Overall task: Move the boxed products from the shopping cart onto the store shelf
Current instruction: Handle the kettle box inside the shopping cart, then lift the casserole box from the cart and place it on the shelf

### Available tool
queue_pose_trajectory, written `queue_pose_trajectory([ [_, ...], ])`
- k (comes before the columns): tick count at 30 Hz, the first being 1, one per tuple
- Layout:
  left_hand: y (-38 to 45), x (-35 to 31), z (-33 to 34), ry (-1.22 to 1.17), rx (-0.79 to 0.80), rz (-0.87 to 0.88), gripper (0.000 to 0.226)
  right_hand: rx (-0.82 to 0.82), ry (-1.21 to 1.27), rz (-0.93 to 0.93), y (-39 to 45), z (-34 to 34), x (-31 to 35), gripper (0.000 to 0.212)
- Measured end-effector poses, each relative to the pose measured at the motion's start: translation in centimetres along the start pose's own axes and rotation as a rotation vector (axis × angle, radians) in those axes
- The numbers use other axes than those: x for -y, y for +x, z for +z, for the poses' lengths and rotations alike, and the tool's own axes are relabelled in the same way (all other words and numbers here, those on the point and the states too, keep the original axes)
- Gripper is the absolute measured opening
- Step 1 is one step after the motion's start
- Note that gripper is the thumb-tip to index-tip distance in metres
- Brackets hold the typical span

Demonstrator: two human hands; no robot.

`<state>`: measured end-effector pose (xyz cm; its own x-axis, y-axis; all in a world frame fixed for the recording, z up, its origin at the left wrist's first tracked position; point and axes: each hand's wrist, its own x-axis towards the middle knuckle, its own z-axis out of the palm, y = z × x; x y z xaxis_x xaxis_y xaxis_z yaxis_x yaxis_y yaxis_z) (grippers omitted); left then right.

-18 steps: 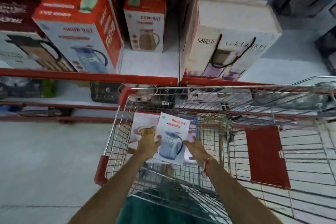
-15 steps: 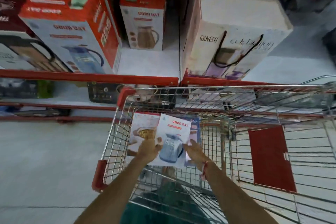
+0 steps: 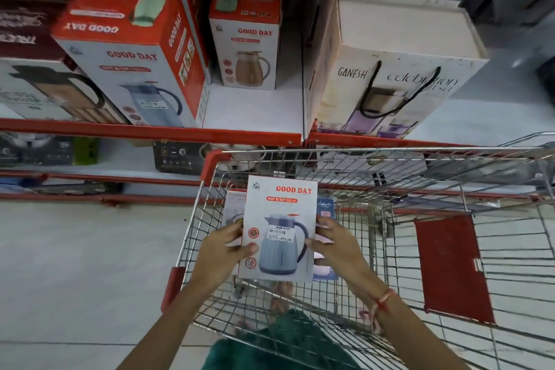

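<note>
A white and red Good Day jug box with a blue jug pictured on it is held upright above the wire shopping cart. My left hand grips its left edge and my right hand grips its right edge. Behind it in the cart lie a white Sigma box on the left and a blue Hydrate box on the right, both mostly hidden. The red-edged store shelf lies beyond the cart, with bare white board between its boxes.
On the shelf stand a large Good Day box at left, a small Good Day box at the back, and a big Ganesh box at right. A red child-seat flap hangs in the cart. Lower shelves hold dark boxes.
Both hands have lifted the Good Day box up out of the cart and turned it upright, facing me. The view has shifted slightly toward the shelf.
</note>
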<state>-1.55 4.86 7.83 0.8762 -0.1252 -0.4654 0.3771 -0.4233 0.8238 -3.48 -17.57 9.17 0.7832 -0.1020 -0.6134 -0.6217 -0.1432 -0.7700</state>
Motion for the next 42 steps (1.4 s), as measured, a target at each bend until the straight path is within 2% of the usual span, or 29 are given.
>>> queue_pose_trajectory([
  [4,1.4,-1.9,-1.6,0.036,-0.165,0.059,0.042,-0.122,-0.216,-0.254,0.5,0.8,3.2,0.037],
  [7,3.8,-5.2,-3.9,0.220,-0.374,0.203,0.040,-0.241,-0.283,-0.474,1.9,1.4,7.0,0.039],
  [10,7.1,-8.8,-6.0,0.244,-0.507,0.321,0.050,-0.342,-0.312,-0.644,4.2,2.3,11.6,0.041],
  [12,9.5,-10.7,-7.0,0.209,-0.576,0.319,0.054,-0.421,-0.345,-0.709,6.3,3.1,13.9,0.040],
  [18,15.1,-12.0,-8.0,0.207,-0.569,0.252,0.041,-0.461,-0.366,-0.698,12.3,5.0,15.7,0.040],
  [23,18.2,-11.5,-8.5,0.228,-0.522,0.218,0.047,-0.483,-0.412,-0.647,15.5,5.4,16.0,0.040],
  [30,20.2,-11.1,-8.4,0.310,-0.526,0.181,0.043,-0.483,-0.419,-0.669,17.2,6.1,16.0,0.037],
  [33,20.0,-10.5,-8.4,0.257,-0.491,0.219,0.043,-0.478,-0.415,-0.706,16.8,6.1,15.4,0.036],
  [35,19.1,-9.1,-8.1,0.222,-0.491,0.262,0.044,-0.514,-0.400,-0.770,15.7,6.2,14.2,0.034],
  [38,16.6,-6.1,-6.7,0.195,-0.576,0.359,0.041,-0.561,-0.396,-0.859,13.6,6.7,10.7,0.025],
  [40,15.1,-3.8,-5.5,0.181,-0.597,0.389,0.037,-0.494,-0.382,-0.798,12.8,6.9,7.1,0.019],
  [42,14.2,-1.0,-4.3,0.241,-0.537,0.333,0.034,-0.406,-0.425,-0.651,12.8,7.0,2.8,0.013],
])
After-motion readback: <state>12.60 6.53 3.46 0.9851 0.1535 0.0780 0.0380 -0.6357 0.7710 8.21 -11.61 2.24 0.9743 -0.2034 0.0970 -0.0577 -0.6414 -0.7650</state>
